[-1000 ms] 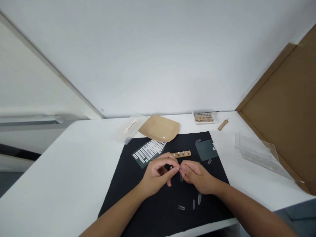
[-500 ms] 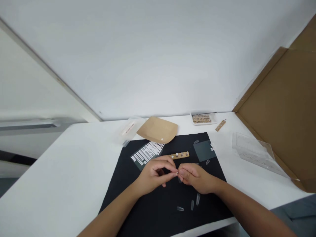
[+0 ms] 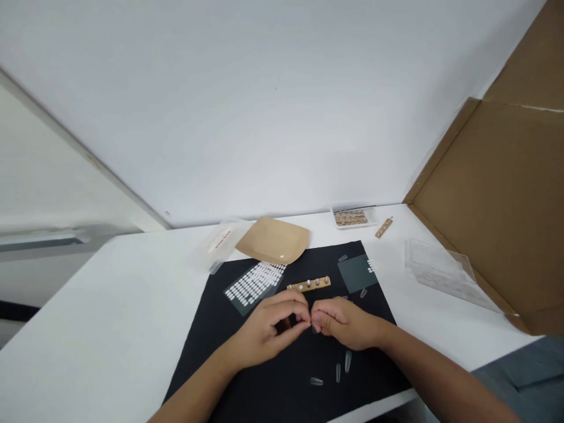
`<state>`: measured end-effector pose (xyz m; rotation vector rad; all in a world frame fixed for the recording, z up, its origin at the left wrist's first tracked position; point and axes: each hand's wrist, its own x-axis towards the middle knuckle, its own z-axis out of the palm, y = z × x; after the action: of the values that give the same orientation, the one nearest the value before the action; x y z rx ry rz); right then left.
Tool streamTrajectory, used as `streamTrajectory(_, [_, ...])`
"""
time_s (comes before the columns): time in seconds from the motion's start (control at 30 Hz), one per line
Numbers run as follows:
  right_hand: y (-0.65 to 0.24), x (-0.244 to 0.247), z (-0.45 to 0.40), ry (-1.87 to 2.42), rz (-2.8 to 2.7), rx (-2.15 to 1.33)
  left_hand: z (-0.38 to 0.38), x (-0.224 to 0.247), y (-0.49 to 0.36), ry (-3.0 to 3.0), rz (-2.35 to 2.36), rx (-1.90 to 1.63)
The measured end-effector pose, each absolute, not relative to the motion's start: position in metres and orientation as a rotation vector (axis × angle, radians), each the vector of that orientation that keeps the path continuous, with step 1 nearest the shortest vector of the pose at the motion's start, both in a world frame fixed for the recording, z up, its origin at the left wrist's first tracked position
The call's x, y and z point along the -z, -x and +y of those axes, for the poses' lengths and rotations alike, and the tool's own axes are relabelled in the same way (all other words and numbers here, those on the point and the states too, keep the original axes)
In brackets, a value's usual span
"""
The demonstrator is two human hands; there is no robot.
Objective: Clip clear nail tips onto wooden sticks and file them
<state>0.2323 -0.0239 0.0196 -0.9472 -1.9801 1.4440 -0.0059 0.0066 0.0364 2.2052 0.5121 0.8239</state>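
Note:
My left hand point(image 3: 268, 329) pinches thumb and index finger together over the black mat point(image 3: 264, 388); whatever small thing lies between them is too tiny to name. Fingertip to fingertip with it, my right hand point(image 3: 346, 323) is closed, with a clear nail tip partly showing beneath its fingers. Just behind the hands lies a cork-coloured strip point(image 3: 314, 285) with small metal studs. A sheet of white oval stickers point(image 3: 254, 285) rests at the mat's back left. Several clear nail tips, one of them point(image 3: 316, 381) near the front, lie loose on the mat.
A brown paper tray point(image 3: 273, 238) and a plastic pouch point(image 3: 224, 239) are at the back. Farther right are a small box of studded strips point(image 3: 352, 218), another strip point(image 3: 384, 227), a dark green sheet point(image 3: 356, 274), a clear plastic case point(image 3: 445, 273) and a large cardboard box point(image 3: 497, 205).
The camera view has shifted, so the table items appear slightly lower and farther left. Both hands keep nearly the same pose, fingertips together.

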Motion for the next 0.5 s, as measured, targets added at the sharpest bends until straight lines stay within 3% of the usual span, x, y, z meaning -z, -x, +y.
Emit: streamTrajectory(0.5, [-0.234,-0.014,-0.022,1.033,-2.273,-0.627,0.004,-0.023,0.006,-2.191,0.627,-0.855])
